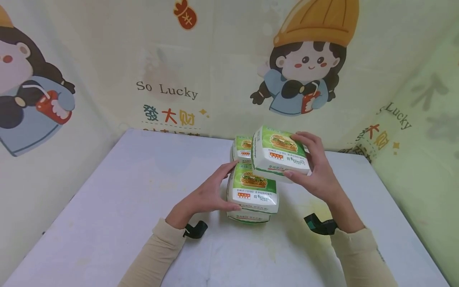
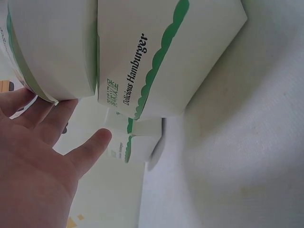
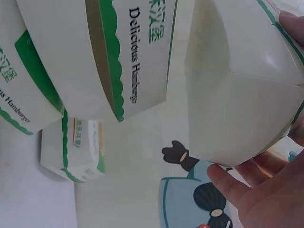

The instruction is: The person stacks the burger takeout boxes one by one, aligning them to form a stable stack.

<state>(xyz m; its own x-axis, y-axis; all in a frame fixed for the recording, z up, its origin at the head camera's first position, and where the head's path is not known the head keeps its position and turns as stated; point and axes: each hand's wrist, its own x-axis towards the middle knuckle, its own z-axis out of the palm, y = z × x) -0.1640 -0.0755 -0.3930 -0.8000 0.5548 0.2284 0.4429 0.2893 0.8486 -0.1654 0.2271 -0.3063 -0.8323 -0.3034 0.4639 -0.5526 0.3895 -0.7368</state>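
Note:
In the head view my right hand grips a green-and-white hamburger box at its right side, thumb in front and fingers behind. This box is raised and tilted above a stack. My left hand holds the left side of the stack's upper hamburger box, thumb at the front and fingers toward the back corner. Beneath it sits a lower hamburger box on the table. The left wrist view shows fingertips against the upper box's edge.
Behind the stack stands another hamburger box, partly covered by the raised one. A white table carries them all. Printed cloth with cartoon figures hangs at the back and sides. Each wrist wears a dark band.

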